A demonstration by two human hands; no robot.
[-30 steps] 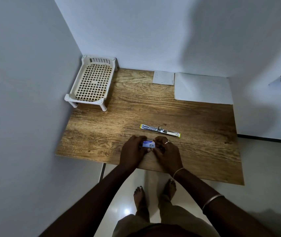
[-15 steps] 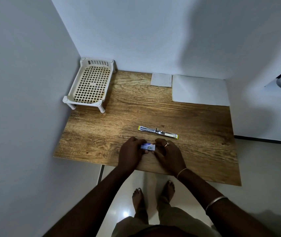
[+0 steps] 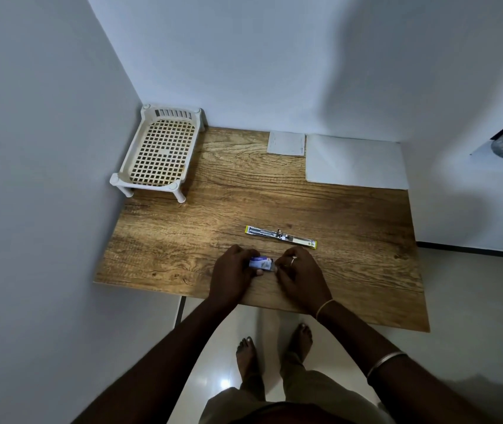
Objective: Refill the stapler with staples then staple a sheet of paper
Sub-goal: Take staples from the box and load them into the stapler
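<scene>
Stapler (image 3: 280, 236): head view, one item, swung fully open into a long flat strip with yellow ends, lying on the wooden table (image 3: 182, 240) just past centre toward 12 o'clock from the hands, apart from both.

Staple box (image 3: 260, 262): small, blue and white, held low over the table's near edge, at 6 o'clock from the stapler. Left hand (image 3: 231, 276) grasps its left end, fingers curled around it, thumb tip showing beneath. Right hand (image 3: 300, 276) meets the box's right end with pinched fingertips; whether they grip the box itself or something drawn from it is too small to tell. A ring sits on one right finger, a thin bangle at the right wrist, a second bangle higher on the forearm.

Sheet of paper (image 3: 355, 162): large, white, flat at the table's 1 o'clock corner against the far wall. Smaller paper slip (image 3: 285, 143): just beside it on its 9 o'clock side.

Lattice tray (image 3: 159, 154): cream plastic, on short legs, at the table's 11 o'clock corner, touching the side wall.

Bare feet visible on pale tiled floor below the table edge, at 6 o'clock.
</scene>
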